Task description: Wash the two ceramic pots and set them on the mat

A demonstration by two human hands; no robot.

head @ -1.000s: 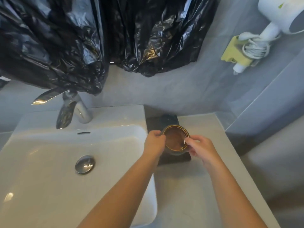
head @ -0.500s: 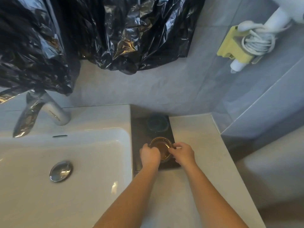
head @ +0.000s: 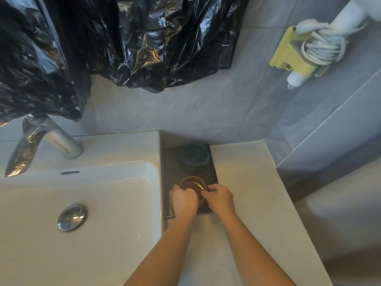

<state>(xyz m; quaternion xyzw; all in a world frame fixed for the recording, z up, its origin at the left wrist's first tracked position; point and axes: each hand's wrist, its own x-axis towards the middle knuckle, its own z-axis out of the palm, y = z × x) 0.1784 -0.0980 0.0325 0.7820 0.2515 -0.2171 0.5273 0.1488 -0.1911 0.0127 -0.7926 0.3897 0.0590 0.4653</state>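
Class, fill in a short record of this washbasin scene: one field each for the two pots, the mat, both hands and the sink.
Gold-rimmed pot: on the mat, near end
Dark blue-green pot: on the mat, far end, untouched
Mat: dark, on the counter right of the sink
Left hand: gripping the gold-rimmed pot's left side
Right hand: gripping its right side
Sink: white, no running water visible

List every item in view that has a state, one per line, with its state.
gold-rimmed pot: upright on the mat, held by both hands
teal pot: upright on the mat, untouched
mat: flat beside the sink
left hand: gripping the gold-rimmed pot
right hand: gripping the gold-rimmed pot
tap: not running
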